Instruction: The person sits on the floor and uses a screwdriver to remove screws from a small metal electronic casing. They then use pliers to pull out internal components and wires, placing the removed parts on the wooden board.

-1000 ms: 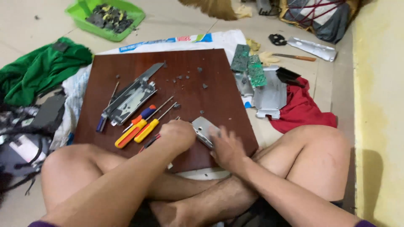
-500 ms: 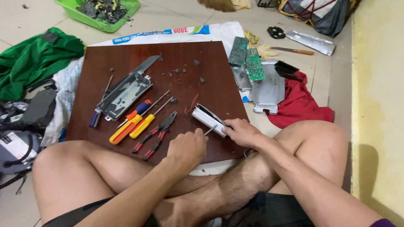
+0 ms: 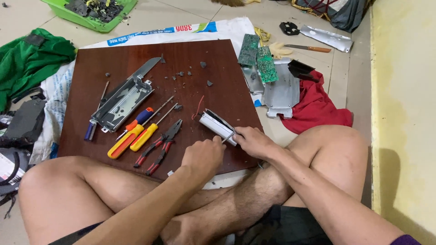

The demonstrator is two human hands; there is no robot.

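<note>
Home floor repair spot — tiled floor (image 3: 190, 13), screwdrivers (image 3: 136, 134), circuit boards (image 3: 259, 59)

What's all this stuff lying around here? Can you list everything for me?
wooden board: 1, dark brown, on the floor before the crossed legs
small white casing: 1, white, near edge of board, under the hands
thin metal tool: 1, silver, its tip at the casing
pliers: 1, red-black handles, on board
screwdrivers: 2, yellow-orange handles, on board
metal chassis: 1, grey, left of board
circuit boards: 2, green, right of board
red cloth: 1, red, right floor
green cloth: 1, green, left floor
green tray: 1, green, top left
knife: 1, orange handle, top right
left hand: closed round the tool
right hand: gripping the casing
</note>
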